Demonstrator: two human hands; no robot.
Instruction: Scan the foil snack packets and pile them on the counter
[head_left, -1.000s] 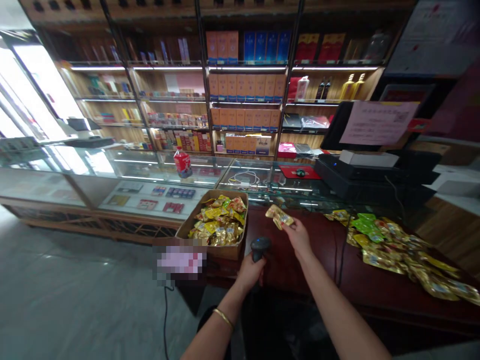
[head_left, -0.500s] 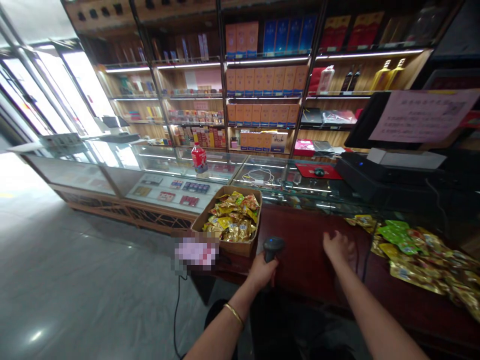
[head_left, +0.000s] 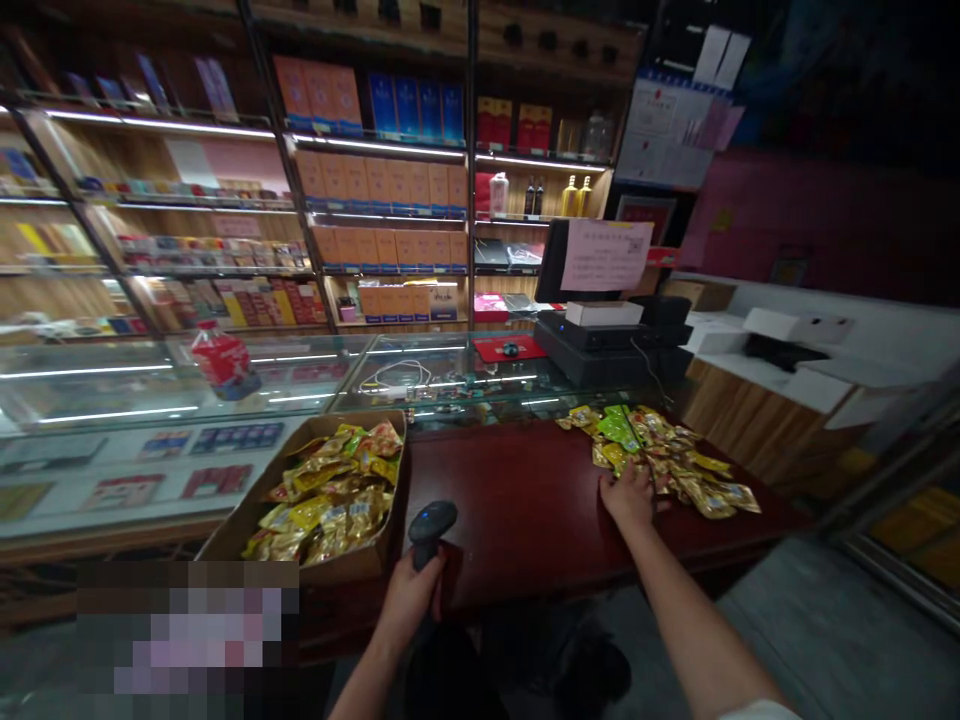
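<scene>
My left hand (head_left: 411, 598) is wrapped round the handle of a dark barcode scanner (head_left: 433, 522), holding it upright above the front of the dark red table (head_left: 502, 500). My right hand (head_left: 632, 495) reaches to the near left edge of a loose pile of gold snack packets (head_left: 686, 465). Its fingers are apart, and whether they touch a packet I cannot tell. A green packet (head_left: 618, 427) lies just beyond them. Left of the scanner stands a cardboard box (head_left: 403, 470) filled with more snack packets (head_left: 330, 495), mostly gold and yellow.
Behind the table runs a glass display counter (head_left: 341, 385) with a red-capped bottle (head_left: 223, 362) on it. A monitor (head_left: 553, 265) with a paper sheet stands at the back, near a mouse (head_left: 511, 349) on a red mat. A pixelated patch covers the lower left.
The view has swung to the right. My right hand has moved from the bare tabletop to the edge of the packet pile. The left hand still grips the scanner.
</scene>
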